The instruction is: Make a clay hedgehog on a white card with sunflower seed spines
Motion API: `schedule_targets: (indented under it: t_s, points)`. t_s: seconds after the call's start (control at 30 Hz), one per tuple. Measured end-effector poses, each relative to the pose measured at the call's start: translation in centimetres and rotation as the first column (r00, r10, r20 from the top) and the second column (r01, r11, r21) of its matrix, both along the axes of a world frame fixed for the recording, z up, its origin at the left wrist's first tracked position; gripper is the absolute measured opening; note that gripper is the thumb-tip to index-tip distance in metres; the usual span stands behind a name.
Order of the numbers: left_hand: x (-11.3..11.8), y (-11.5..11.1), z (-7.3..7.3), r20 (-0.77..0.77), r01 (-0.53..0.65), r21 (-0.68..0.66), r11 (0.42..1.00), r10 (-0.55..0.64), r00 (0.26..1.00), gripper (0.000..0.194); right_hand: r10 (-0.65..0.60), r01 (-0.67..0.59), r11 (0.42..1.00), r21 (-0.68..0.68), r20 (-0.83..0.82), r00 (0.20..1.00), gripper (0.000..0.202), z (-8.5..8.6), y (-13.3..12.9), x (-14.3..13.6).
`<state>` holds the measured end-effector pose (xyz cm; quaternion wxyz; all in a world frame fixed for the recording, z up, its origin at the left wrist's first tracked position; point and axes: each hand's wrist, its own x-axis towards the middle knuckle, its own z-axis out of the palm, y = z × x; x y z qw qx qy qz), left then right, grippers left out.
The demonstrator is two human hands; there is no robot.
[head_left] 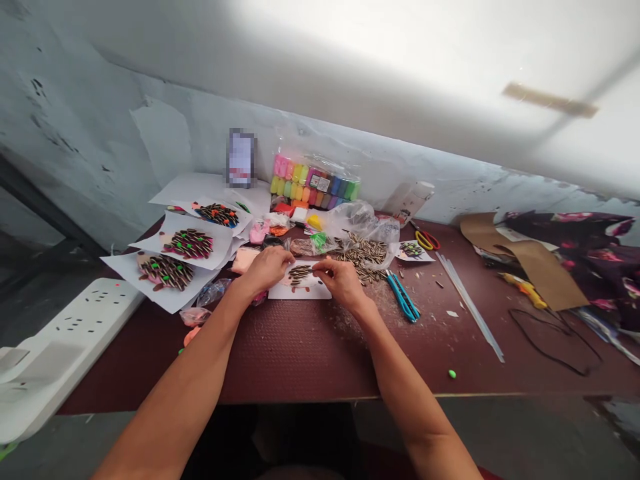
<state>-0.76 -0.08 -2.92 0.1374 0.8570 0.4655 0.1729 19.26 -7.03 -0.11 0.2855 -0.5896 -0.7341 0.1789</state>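
A small white card (pixel 281 291) lies on the table before me, bearing a pale clay hedgehog shape with striped sunflower seeds (pixel 300 273) set in rows as spines. My left hand (pixel 270 267) is at the card's upper left, fingers drawn together by its edge; anything in them is hidden. At the card's right side, my right hand (pixel 343 279) is in a pinch beside the seeds, and what it holds is too small to make out. A heap of loose sunflower seeds (pixel 367 253) spills from a clear plastic bag (pixel 385 230) just beyond my right hand.
Finished-looking hedgehog cards (pixel 186 244) overlap at left near a white power strip (pixel 95 313). Packs of coloured clay (pixel 315 183) and a phone (pixel 241 158) stand at the wall. Rightward are a blue cutter knife (pixel 403 297), scissors (pixel 427 240), glue sticks (pixel 470 307) and a glue gun (pixel 524 289).
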Motion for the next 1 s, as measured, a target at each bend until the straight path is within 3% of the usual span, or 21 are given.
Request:
schedule_targets:
  t_s: [0.3,1.0]
  points:
    - [0.0,-0.1,0.2,-0.007,0.003,0.009,1.000,-0.003,1.000,0.032,0.067,-0.070,0.997,0.016,0.173,0.983,0.018,-0.3,-0.1,-0.3]
    - [0.0,-0.2,0.3,-0.007,-0.003,-0.004,1.000,0.003,1.000,0.033,0.080,-0.089,0.995,0.041,0.186,0.979,0.018,-0.1,-0.6,-1.3]
